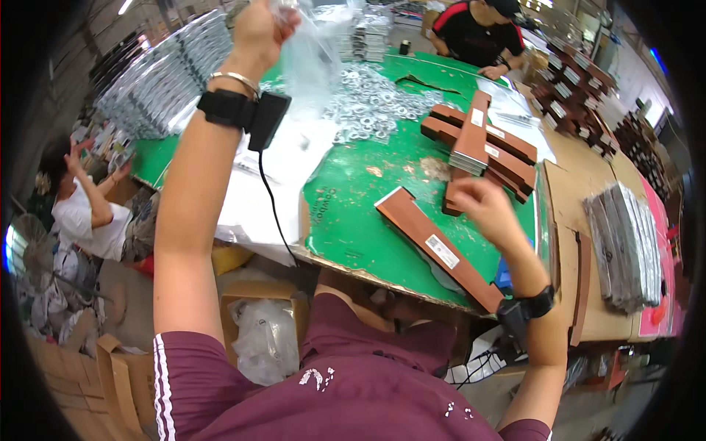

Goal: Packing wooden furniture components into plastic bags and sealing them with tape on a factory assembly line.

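Observation:
My left hand (259, 35) is raised high at the top left, fingers closed on a clear plastic bag (312, 62) that hangs down beside it. My right hand (489, 209), slightly blurred, is curled just in front of a crossed pile of brown boxes (507, 158) at the right. Whether it holds anything cannot be made out. One long brown box (437, 246) with a white label lies slantwise nearer me, reaching the table's front edge. Some boxes have a brown, bar-like shape with white labels.
Many small metal rings (364, 110) lie spread on the green table (346, 213), beside white sheets (276, 169). Stacked silvery packs (165, 77) stand at the left. Wrapped bars (621, 242) lie on cardboard at the right. A co-worker (482, 33) stands across the table; another person (92, 198) is at the left.

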`<state>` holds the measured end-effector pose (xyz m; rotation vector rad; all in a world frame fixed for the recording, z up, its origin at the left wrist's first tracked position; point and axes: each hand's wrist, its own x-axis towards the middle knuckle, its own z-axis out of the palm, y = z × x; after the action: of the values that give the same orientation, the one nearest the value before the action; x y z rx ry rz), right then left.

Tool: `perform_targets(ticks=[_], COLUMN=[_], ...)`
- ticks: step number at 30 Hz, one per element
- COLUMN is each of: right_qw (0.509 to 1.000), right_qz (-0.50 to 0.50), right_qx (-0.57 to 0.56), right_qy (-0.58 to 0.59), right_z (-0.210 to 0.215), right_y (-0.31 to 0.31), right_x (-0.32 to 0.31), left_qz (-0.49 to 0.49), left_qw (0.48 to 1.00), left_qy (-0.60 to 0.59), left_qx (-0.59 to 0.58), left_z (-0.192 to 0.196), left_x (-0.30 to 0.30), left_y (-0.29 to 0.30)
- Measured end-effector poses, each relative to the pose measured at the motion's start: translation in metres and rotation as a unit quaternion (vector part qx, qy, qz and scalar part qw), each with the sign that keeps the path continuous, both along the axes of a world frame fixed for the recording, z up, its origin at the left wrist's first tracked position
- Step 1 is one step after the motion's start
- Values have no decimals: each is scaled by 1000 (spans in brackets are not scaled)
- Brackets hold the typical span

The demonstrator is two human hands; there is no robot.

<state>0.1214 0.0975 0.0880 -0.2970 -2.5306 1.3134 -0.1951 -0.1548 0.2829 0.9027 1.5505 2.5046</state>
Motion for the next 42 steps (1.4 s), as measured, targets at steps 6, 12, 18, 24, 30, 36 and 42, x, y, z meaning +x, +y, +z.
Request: perform_targets(ticks=[6, 12, 18, 24, 30, 36, 42], right_qw=[960, 938, 940, 934, 949, 961, 900], right_qz=[-18, 4, 16, 22, 5, -6, -24], right_qx=[148, 166, 98, 161, 138, 238, 429], right_qy=[-235, -304, -327, -317, -285, -141, -79], right_z=[-67, -84, -79, -82, -80, -90, -71], right_y=[-12, -5, 0, -7, -29, -68, -66], right_x=[29, 29, 23, 19, 23, 43, 40], left_qz=[74, -45, -129, -101, -114, -131, -116], left_qw=[956, 776, 821, 945, 933, 928, 949], left_qy=[221, 208, 111, -168, -159, -154, -153], left_qx=[-175, -593, -544, -261, -301, -312, -250], left_z=[-13, -136, -228, -305, -312, -324, -305], left_x=[6, 84, 138, 139, 135, 139, 120], left_y=[47, 40, 6, 14, 24, 6, -22])
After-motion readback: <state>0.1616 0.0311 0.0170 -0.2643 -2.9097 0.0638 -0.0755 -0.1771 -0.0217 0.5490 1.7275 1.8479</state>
